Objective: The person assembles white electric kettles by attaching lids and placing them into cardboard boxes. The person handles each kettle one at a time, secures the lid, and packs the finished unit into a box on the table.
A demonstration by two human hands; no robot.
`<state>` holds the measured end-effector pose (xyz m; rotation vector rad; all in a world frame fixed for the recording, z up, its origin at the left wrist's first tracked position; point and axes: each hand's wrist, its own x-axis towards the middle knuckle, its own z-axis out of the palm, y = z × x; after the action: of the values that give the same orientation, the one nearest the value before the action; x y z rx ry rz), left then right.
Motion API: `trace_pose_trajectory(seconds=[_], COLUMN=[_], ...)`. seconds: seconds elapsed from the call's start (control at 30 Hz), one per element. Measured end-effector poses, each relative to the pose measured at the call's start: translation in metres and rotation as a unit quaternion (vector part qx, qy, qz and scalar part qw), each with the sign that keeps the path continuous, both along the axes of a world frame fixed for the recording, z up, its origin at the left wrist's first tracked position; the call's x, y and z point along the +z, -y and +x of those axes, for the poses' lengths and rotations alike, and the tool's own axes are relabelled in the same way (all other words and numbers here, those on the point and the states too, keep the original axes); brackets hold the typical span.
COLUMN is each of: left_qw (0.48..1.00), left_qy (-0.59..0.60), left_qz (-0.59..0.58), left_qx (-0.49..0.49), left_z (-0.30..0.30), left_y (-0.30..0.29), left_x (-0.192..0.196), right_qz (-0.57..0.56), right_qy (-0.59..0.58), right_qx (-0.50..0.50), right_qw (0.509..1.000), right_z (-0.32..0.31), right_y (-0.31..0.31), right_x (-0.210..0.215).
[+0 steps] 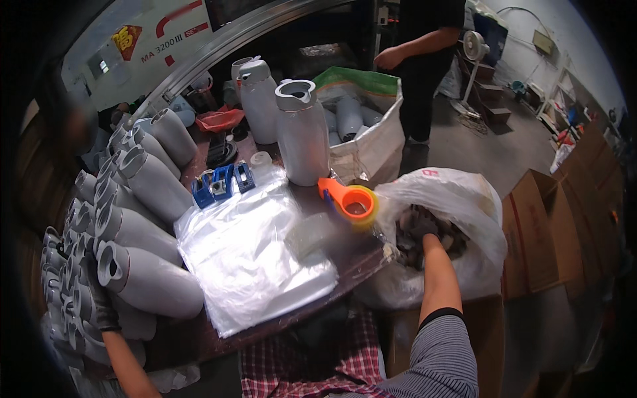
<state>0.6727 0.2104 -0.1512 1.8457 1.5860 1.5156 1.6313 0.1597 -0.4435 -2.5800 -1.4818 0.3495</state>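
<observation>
Two gloved hands are being used: the right hand point(423, 229) is being closed on dark parts point(451, 235) inside a white bag point(464, 199), the left hand point(103, 308) is being rested on a stacked grey bottle point(149, 282), its grip hidden.

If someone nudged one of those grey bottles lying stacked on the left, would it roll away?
Probably. The grey bottles are round and lie on their sides, so a loose one could roll. Their neighbours and the gloved left hand resting on them likely check that. They look rigid, not floppy.

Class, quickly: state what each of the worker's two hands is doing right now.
Left hand: dark-gloved, resting on the stacked grey plastic bottles; grip unclear.
Right hand: gloved, reaching among dark small parts inside the white plastic bag; closure unclear.
</observation>
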Motion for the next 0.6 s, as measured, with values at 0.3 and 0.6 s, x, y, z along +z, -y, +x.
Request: trace_pose_trajectory(seconds=[0.3,0.6], left_qw=[0.998,0.970], left_qy=[-0.042,-0.205], left_qz=[-0.031,0.123], left_qx=[0.046,0.044], left_z=[0.020,0.128], left_y=[0.077,0.068], left_x=[-0.007,0.049], right_qz=[-0.017,0.069], right_qy=[-0.031,-0.134], right_qx=[0.107,-0.115], right_qw=[0.994,0.982], right_z=[0.031,0.028], right_y=[-0.027,0.077], right_x=[-0.036,-0.029])
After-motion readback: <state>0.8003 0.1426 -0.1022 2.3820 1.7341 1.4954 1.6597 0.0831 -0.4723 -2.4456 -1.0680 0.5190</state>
